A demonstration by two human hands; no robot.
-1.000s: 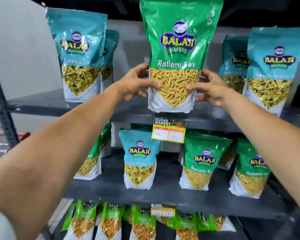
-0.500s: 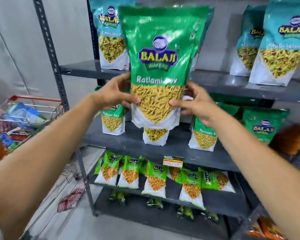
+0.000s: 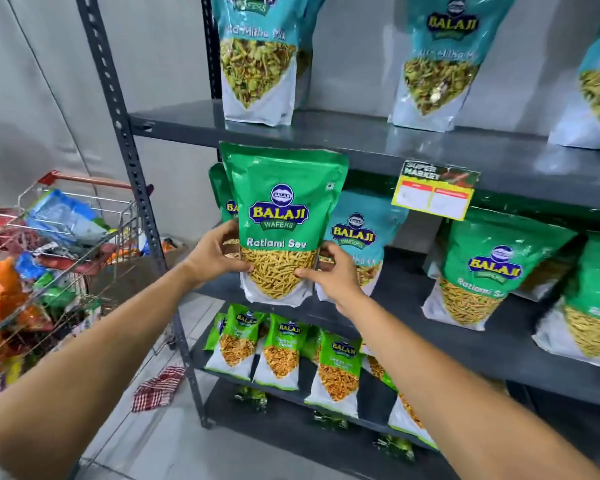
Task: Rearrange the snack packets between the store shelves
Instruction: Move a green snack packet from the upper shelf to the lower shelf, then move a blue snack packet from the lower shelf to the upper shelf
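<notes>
I hold a green Ratlami Sev packet [image 3: 284, 216] upright at the left end of the middle shelf [image 3: 426, 299]. My left hand [image 3: 215, 254] grips its lower left side and my right hand [image 3: 333, 271] grips its lower right side. Behind it stands another green packet [image 3: 220, 195], mostly hidden. A teal Khatta Mitha packet [image 3: 361, 233] stands just right of it, behind my right hand. Two more green Ratlami Sev packets [image 3: 482, 268] stand further right on the same shelf. Teal packets [image 3: 257, 53] line the top shelf [image 3: 361, 140].
A dark slotted rack post [image 3: 118, 123] rises left of the packet. A wire shopping cart [image 3: 59, 251] full of mixed packets stands at the left. Small green packets [image 3: 281, 351] fill the lower shelf. A yellow price tag [image 3: 433, 195] hangs from the top shelf edge. A checked cloth [image 3: 158, 388] lies on the floor.
The green packet came down from the top shelf level to the left end of the middle shelf, both hands still on it. My view shifted down and left.
</notes>
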